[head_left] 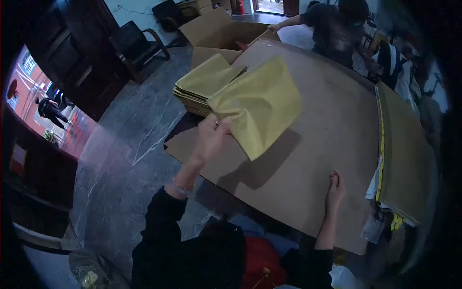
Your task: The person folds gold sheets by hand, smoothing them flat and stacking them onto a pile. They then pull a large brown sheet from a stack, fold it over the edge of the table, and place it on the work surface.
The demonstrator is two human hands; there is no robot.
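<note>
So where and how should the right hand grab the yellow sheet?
I'd pinch the yellow sheet by its right edge, thumb on top, bringing the right hand in from the right. The left hand holds its left edge; the thin right side is free, raised over the brown cardboard.

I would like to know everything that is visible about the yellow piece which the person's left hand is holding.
The yellow piece is flat, thin and roughly four-sided, with a matt, paper-like look; whether it is a single sheet or an envelope, I cannot tell. Creases show near the gripped edge. The left hand holds it there, tilted and raised above the brown cardboard, where its shadow falls. In this view it overlaps the yellow stack; whether they touch is unclear.
</note>
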